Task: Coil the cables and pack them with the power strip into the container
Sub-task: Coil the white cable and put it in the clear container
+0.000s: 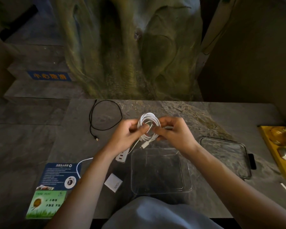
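Note:
Both hands hold a white cable (pixel 149 120) wound into a small coil above the stone table. My left hand (pixel 127 134) pinches the coil's left side, and my right hand (pixel 173 131) grips its right side. The cable's plug end (pixel 145 144) dangles below the coil. A clear square container (pixel 187 166) sits open just below my hands. The white power strip (pixel 121 157) lies left of it, partly hidden by my left forearm, its white cord (pixel 78 166) looping left. A black cable (pixel 106 116) lies loose at the table's back left.
A white charger brick (pixel 113 180) lies near the container's lower-left corner. The container's clear lid (pixel 225 156) rests to the right. Printed leaflets (pixel 56 177) lie at the front left. A yellow tray (pixel 277 151) stands at the right edge.

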The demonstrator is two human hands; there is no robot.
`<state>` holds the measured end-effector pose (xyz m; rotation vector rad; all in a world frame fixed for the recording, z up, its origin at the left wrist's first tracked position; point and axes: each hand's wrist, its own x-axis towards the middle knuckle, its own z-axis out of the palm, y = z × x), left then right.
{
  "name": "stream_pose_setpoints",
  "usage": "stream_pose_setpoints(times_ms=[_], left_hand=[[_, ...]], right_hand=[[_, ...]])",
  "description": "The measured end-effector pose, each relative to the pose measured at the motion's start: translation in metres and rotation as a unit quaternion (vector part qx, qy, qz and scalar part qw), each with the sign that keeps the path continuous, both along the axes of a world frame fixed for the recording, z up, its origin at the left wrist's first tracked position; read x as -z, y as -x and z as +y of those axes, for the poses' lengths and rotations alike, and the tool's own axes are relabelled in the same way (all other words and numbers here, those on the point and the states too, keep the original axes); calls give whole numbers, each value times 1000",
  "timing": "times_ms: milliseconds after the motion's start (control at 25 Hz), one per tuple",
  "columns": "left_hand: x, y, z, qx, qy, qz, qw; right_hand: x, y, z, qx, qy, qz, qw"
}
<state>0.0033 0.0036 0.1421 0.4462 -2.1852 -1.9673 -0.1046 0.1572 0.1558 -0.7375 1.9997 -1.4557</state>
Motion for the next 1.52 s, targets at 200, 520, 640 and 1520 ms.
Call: stream_pose_setpoints(times_ms=[200, 520, 640, 1520], left_hand=[[5, -10, -9, 72, 6, -5, 997], [16, -13, -27, 60, 47, -38, 996], [29, -9, -11, 100, 39, -65, 992], [139, 10, 73, -157, -300, -239, 910]], right_hand=[[-1, 8, 5, -8, 6, -47, 999], [4, 19, 17, -34, -43, -58, 997], [12, 21, 18, -31, -67, -60, 996], [121, 2, 46, 87, -94, -239, 963]])
